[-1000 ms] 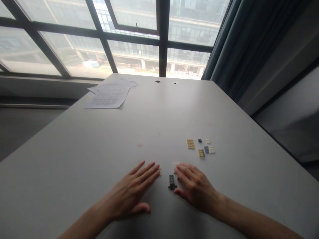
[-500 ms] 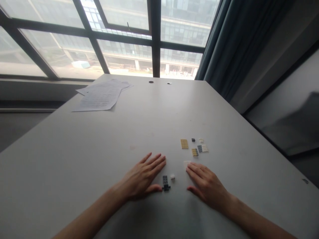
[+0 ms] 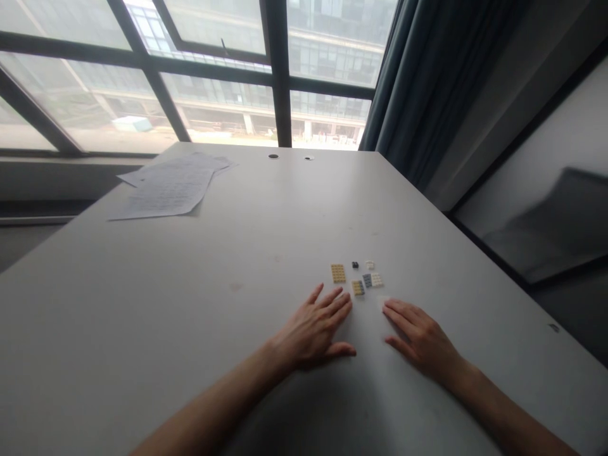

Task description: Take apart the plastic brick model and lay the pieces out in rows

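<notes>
My left hand lies palm down on the white table with its fingers spread. Its fingertips are just short of a small tan-and-grey studded plate. Whatever is beneath the palm is hidden. To the right, my right hand rests flat, thumb apart. A pale, thin piece shows faintly at its fingertips, partly covered. Beyond the hands sit a tan building-brick plate, a small black brick, a small white piece and a grey-and-white plate.
Printed papers lie at the table's far left. Two round cable holes, one dark, are near the back edge. Windows stand behind the table, and a dark curtain hangs at right.
Both hands have slid right across the table, the pale piece moving with my right fingertips. The dark brick assembly and small white brick between the hands are out of sight. The view has shifted slightly.
</notes>
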Demonstrator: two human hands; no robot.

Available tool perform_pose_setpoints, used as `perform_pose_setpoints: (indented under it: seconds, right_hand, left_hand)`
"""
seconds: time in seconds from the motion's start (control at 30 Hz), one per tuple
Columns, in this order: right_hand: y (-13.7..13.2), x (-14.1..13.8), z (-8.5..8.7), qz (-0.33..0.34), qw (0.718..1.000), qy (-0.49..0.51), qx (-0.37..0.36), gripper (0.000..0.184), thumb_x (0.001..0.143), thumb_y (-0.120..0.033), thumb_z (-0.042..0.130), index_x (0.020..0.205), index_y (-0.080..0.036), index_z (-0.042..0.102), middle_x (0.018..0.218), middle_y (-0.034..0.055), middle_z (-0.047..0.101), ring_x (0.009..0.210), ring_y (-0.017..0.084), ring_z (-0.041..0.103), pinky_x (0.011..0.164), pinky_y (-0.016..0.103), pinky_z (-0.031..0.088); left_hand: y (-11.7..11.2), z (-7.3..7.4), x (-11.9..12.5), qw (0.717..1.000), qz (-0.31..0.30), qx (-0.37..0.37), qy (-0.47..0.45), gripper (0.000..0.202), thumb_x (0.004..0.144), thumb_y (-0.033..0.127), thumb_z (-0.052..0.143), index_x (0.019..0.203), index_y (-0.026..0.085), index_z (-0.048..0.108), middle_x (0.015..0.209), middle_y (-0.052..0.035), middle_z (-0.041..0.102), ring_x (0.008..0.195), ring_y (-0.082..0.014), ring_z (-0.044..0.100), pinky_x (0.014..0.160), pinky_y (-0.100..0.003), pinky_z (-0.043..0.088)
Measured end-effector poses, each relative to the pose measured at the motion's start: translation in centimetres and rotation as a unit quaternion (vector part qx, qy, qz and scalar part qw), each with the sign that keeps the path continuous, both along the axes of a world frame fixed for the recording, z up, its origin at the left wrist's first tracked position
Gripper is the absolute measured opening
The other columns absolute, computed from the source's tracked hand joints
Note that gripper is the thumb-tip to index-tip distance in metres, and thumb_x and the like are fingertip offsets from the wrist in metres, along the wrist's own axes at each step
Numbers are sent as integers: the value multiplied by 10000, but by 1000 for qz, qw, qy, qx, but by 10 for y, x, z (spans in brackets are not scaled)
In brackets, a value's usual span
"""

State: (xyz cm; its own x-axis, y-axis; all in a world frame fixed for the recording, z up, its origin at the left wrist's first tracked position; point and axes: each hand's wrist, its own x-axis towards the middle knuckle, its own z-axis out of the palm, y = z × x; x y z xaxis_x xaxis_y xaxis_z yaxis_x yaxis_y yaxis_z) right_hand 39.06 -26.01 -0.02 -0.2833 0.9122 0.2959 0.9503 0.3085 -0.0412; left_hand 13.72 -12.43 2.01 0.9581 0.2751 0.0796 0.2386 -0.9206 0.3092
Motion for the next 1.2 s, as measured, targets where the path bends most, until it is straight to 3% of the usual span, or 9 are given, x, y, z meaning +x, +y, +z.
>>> perform_pose_setpoints:
  seconds: [0.13, 0.27, 0.37, 0.47, 0.63, 0.8, 1.0, 1.2]
  right_hand:
    - [1, -2, 1, 7, 1000, 11, 15, 468, 927, -397, 501, 1294, -106, 518, 1286, 167, 573, 1204, 278, 525, 986, 450, 484]
    - [3, -13, 6, 28, 999, 24, 28, 484, 919, -370, 525, 1313, -91, 494, 1294, 171, 564, 1231, 277, 497, 1003, 452, 470]
    - [7, -34, 11, 76, 996, 34, 23, 477, 911, -365, 541, 1293, -81, 514, 1282, 171, 574, 1233, 276, 494, 1009, 439, 464]
    - [13, -61, 15, 137, 989, 46, 2, 483, 909, -396, 537, 1272, -78, 535, 1270, 170, 585, 1230, 277, 495, 1011, 431, 459]
    - [24, -97, 15, 213, 975, 66, -7, 507, 915, -426, 506, 1285, -81, 531, 1253, 168, 600, 1200, 266, 521, 1013, 423, 451]
    - [30, -108, 12, 227, 972, 59, -21, 525, 913, -424, 500, 1305, -74, 509, 1250, 175, 600, 1194, 265, 521, 1010, 418, 448]
    - [27, -101, 11, 219, 974, 56, -28, 534, 908, -436, 511, 1296, -69, 519, 1253, 167, 600, 1190, 271, 524, 1016, 421, 441]
    - [14, -73, 12, 175, 984, 41, -17, 512, 914, -419, 515, 1307, -92, 520, 1279, 155, 591, 1202, 275, 520, 1003, 434, 453]
  left_hand:
    - [9, 8, -26, 999, 28, 12, -28, 807, 878, 686, 312, 1481, 157, 218, 1532, -115, 256, 1427, -281, 202, 1170, -493, 125]
    - [13, 13, -75, 995, 59, 38, -65, 785, 891, 676, 272, 1494, 185, 163, 1533, -100, 266, 1424, -261, 219, 1173, -471, 158]
    - [2, 12, -110, 997, 32, 51, -51, 798, 871, 683, 335, 1495, 216, 163, 1506, -92, 332, 1402, -279, 274, 1167, -487, 183]
    - [-15, 7, -128, 999, -8, 46, -18, 863, 836, 704, 400, 1499, 209, 152, 1498, -91, 347, 1390, -290, 300, 1169, -490, 183]
    - [-33, 4, -128, 998, -46, 22, 26, 916, 822, 716, 413, 1504, 179, 120, 1532, -98, 253, 1409, -296, 251, 1181, -492, 119]
    - [-32, 7, -119, 997, -61, -13, 38, 891, 840, 685, 421, 1505, 180, 109, 1539, -99, 223, 1417, -294, 224, 1184, -487, 84]
    - [-31, 10, -112, 995, -79, -49, 41, 893, 843, 665, 445, 1504, 173, 101, 1537, -106, 230, 1416, -279, 227, 1188, -471, 90]
    - [-33, 8, -92, 992, -94, -58, 59, 883, 852, 676, 408, 1503, 159, 109, 1548, -114, 174, 1428, -283, 181, 1185, -474, 70]
